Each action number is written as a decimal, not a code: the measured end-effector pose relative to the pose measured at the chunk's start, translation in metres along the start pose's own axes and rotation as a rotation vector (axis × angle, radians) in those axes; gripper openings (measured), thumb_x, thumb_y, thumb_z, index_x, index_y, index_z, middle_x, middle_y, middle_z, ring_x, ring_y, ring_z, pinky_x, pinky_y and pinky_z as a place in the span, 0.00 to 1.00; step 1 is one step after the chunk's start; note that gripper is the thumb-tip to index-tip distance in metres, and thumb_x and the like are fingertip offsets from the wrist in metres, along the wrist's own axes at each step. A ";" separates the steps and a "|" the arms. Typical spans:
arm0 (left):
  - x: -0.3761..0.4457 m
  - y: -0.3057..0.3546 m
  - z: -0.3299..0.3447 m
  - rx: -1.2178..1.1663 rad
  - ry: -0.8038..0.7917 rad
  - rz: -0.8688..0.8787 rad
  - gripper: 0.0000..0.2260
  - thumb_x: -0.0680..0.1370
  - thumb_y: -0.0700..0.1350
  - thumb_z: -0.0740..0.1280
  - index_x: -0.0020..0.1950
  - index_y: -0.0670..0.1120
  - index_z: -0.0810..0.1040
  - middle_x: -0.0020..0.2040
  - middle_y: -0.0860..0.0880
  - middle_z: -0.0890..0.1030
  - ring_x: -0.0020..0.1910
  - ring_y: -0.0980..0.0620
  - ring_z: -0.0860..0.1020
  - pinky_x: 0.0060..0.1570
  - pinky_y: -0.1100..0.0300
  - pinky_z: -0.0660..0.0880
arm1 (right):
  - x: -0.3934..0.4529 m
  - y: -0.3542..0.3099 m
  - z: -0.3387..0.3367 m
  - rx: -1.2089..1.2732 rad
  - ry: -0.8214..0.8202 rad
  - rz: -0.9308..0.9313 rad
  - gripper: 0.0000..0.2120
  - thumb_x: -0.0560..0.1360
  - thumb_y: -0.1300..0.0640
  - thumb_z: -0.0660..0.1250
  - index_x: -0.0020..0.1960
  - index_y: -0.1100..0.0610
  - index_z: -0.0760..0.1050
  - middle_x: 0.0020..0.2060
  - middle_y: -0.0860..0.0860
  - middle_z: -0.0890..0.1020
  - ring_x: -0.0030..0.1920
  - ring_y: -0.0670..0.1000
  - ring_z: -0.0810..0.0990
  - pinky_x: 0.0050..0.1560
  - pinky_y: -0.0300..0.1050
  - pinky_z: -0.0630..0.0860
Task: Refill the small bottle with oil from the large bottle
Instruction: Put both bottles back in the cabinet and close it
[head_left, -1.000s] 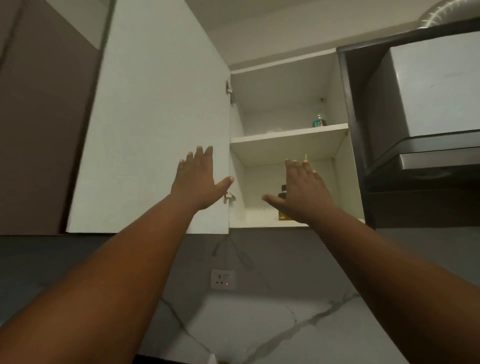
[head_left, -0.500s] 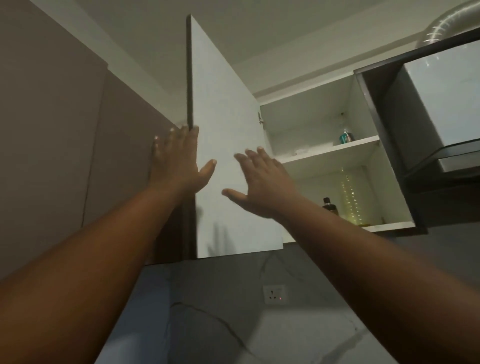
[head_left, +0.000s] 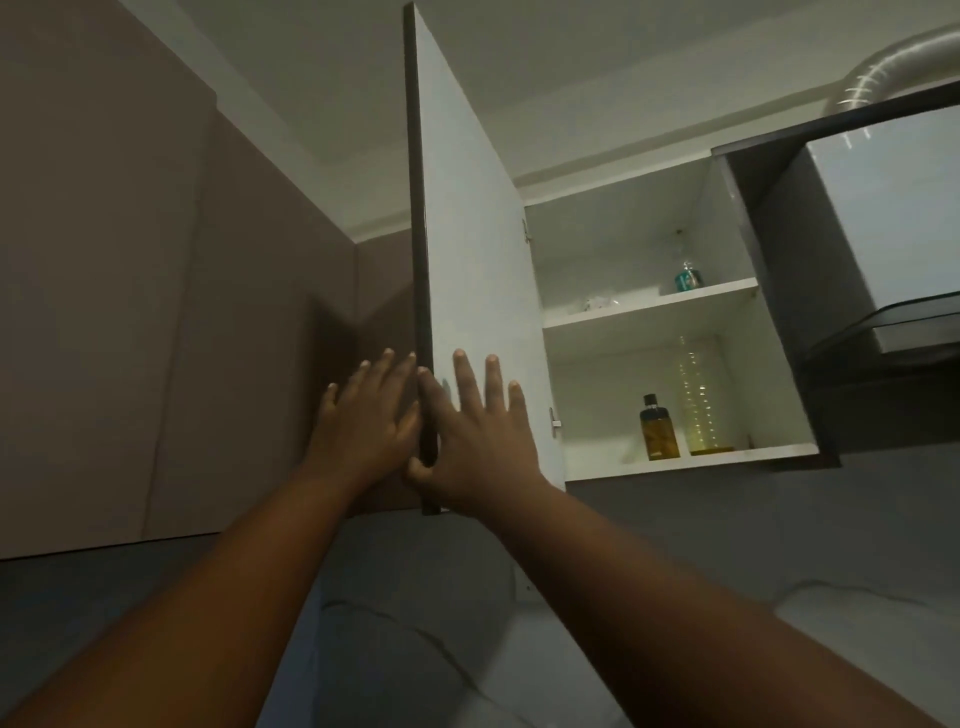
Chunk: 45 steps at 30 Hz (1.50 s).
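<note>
A small amber bottle (head_left: 659, 428) with a black cap stands on the lower shelf of the open wall cabinet (head_left: 691, 460). Right beside it stands a tall clear large bottle (head_left: 701, 400) holding a little yellow oil at its bottom. The white cabinet door (head_left: 467, 260) stands edge-on toward me. My left hand (head_left: 366, 423) lies flat on the door's outer side with straight fingers. On the inner side my right hand (head_left: 478, 431) presses flat, its thumb at the door's edge. Both hands are well left of the bottles.
A small teal container (head_left: 688, 278) sits on the upper shelf. A dark range hood (head_left: 883, 270) with a silver duct (head_left: 893, 62) hangs right of the cabinet. Brown closed cabinets (head_left: 130, 312) fill the left. A marble backsplash (head_left: 467, 649) lies below.
The door has swung further open and now stands edge-on. My right hand moved left onto the door's inner face, and both bottles came into plain sight.
</note>
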<state>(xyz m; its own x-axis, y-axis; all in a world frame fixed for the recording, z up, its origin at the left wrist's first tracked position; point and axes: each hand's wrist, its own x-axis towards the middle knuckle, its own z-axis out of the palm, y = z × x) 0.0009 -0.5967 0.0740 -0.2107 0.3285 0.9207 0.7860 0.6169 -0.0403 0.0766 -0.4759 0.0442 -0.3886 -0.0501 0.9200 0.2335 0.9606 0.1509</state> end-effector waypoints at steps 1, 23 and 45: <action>0.001 0.005 0.004 -0.085 0.028 0.012 0.34 0.74 0.62 0.48 0.79 0.51 0.58 0.80 0.48 0.57 0.78 0.46 0.56 0.74 0.41 0.56 | -0.001 0.001 -0.001 0.008 0.012 0.001 0.42 0.72 0.35 0.59 0.77 0.46 0.41 0.77 0.55 0.38 0.75 0.62 0.32 0.72 0.64 0.38; 0.069 0.298 0.165 -0.591 0.276 0.397 0.38 0.74 0.72 0.49 0.78 0.50 0.58 0.77 0.48 0.64 0.75 0.47 0.64 0.70 0.43 0.64 | -0.099 0.333 -0.091 -0.058 0.144 -0.154 0.35 0.74 0.41 0.52 0.78 0.51 0.51 0.78 0.51 0.49 0.78 0.53 0.47 0.75 0.58 0.54; 0.153 0.275 0.404 -0.236 0.181 0.297 0.46 0.71 0.77 0.43 0.79 0.47 0.57 0.80 0.47 0.55 0.79 0.45 0.52 0.76 0.44 0.51 | -0.053 0.474 0.091 -0.537 0.053 0.102 0.36 0.76 0.37 0.49 0.76 0.58 0.52 0.76 0.64 0.53 0.76 0.64 0.49 0.73 0.57 0.40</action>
<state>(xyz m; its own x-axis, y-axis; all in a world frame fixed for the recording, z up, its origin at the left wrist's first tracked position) -0.0498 -0.0876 0.0468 0.1344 0.3234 0.9367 0.9133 0.3263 -0.2437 0.1262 0.0070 0.0342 -0.2982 0.0087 0.9545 0.6952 0.6871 0.2109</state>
